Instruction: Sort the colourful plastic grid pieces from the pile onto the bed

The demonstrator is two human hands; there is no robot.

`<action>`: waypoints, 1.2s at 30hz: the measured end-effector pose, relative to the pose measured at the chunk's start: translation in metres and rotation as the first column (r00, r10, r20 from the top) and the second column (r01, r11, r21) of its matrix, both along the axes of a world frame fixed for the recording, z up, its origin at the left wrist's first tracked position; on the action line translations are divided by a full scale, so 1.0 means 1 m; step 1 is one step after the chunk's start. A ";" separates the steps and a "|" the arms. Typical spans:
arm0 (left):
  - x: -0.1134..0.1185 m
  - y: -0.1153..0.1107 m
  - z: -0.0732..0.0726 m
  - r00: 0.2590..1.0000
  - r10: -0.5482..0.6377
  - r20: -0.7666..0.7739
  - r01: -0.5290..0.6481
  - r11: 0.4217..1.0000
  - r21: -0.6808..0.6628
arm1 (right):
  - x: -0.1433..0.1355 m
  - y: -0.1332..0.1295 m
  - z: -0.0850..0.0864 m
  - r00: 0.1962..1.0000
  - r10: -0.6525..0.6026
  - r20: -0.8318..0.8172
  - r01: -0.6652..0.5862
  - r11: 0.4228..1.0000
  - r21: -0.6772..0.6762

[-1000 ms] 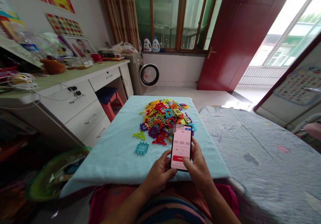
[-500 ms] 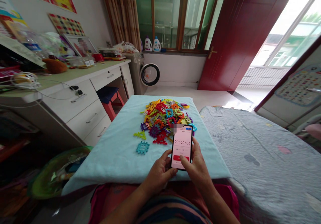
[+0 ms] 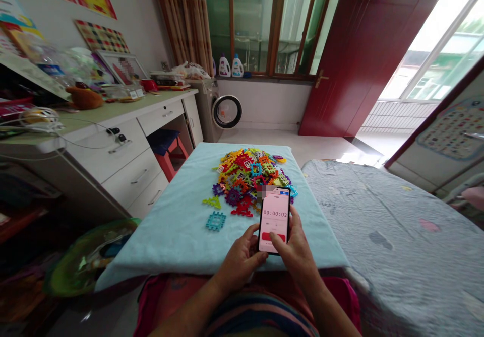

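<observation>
A smartphone (image 3: 273,226) is held upright over the near part of the table, its pink screen reading 00:00:02. My left hand (image 3: 244,256) grips its lower left edge, closed around it. On the other side, my right hand (image 3: 297,246) wraps the right edge, with the thumb over the red button on the screen. Behind the phone lies a heap of colourful plastic building pieces (image 3: 249,173). Apart from the heap, a teal square piece (image 3: 216,221) and a lime green triangular piece (image 3: 212,202) lie on the cloth, with a red piece (image 3: 242,208) at the heap's near edge.
A light blue cloth (image 3: 170,236) covers the table. To the right is a bed with a grey cover (image 3: 378,226). At left stand a cluttered desk (image 3: 128,140) and a green basin (image 3: 71,266). A washing machine with its round door (image 3: 227,112) open is farther back.
The counter on the phone's screen has gone from 00:00:00 to 00:00:02. Both hands keep the same hold on the phone, and the pieces lie as before.
</observation>
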State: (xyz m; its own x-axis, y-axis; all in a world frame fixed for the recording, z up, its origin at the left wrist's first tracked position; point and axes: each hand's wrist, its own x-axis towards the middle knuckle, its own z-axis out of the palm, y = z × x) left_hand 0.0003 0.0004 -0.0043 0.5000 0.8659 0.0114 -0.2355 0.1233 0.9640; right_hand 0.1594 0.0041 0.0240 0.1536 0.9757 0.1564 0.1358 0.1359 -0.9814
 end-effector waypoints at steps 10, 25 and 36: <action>0.002 -0.003 0.006 0.986 0.070 -0.154 -0.051 0.991 0.123 | -0.006 -0.001 0.009 0.992 -0.084 0.091 0.088 0.995 -0.046; 0.015 -0.009 -0.003 0.834 0.327 -0.445 -0.045 0.843 0.536 | 0.004 -0.004 0.037 0.910 -0.293 0.293 0.296 0.955 0.037; -0.015 -0.001 0.011 0.797 0.436 -0.418 -0.074 0.758 0.648 | 0.125 -0.041 0.030 0.497 -0.370 0.785 0.398 0.901 0.173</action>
State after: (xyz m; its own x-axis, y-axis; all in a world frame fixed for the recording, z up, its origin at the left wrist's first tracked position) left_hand -0.0142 -0.0005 0.0069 0.3414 0.8685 0.3595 0.3810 -0.4775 0.7917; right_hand 0.2846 -0.0371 0.0541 0.3436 0.8576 0.3826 0.8785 -0.1496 -0.4537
